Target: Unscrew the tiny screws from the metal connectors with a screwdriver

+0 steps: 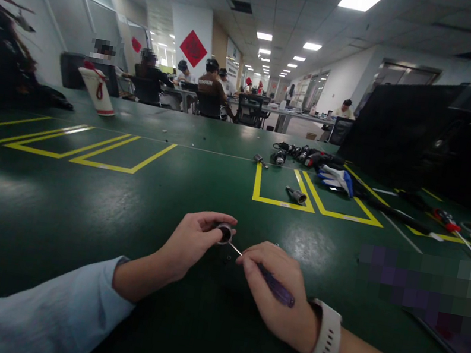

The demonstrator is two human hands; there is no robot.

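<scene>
My left hand (195, 239) is closed around a small round metal part (224, 235), its dark hollow end turned toward me. In my right hand (274, 285) is a screwdriver with a purple handle (277, 289). Its thin shaft (235, 249) points left, and the tip meets the rim of the metal part; whether it sits on a screw I cannot tell. A tiny dark piece (228, 257) lies on the green table just below the shaft. Another small piece (277, 245) shows behind my right hand.
On the green table (121, 211), a metal cylinder (296, 195) lies inside a yellow-taped box. Farther back are dark cylindrical parts (280, 157) and a blue-white glove-like item (336, 180). A red-handled screwdriver (447, 220) lies right, a white cup (97, 91) stands back left. People (211, 85) sit beyond.
</scene>
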